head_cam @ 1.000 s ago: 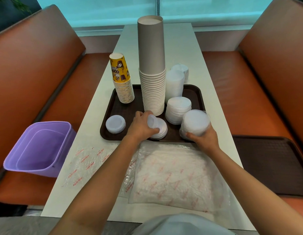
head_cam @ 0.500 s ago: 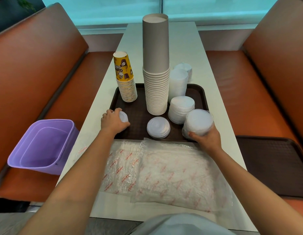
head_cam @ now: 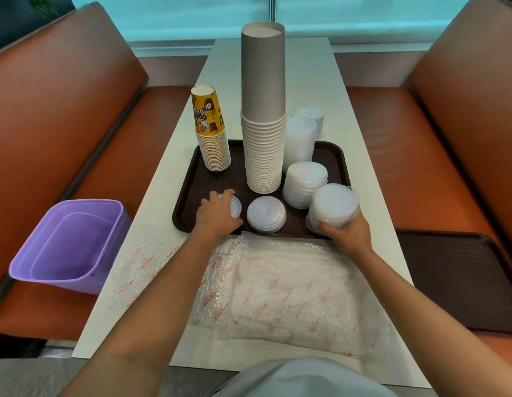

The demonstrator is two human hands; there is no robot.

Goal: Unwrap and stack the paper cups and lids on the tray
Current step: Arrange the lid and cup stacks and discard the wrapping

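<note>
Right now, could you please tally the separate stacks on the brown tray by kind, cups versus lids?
Cup stacks: 2, the yellow cups and the grey cups.
Lid stacks: 5, the left hand's, the front middle, the right hand's, the low one, the tall one.
Total: 7.

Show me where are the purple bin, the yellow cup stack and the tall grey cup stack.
purple bin [head_cam: 62,253]: head view, on its inner wall.
yellow cup stack [head_cam: 209,118]: head view, on the printed top cup.
tall grey cup stack [head_cam: 263,81]: head view, on the top cup's side.
</note>
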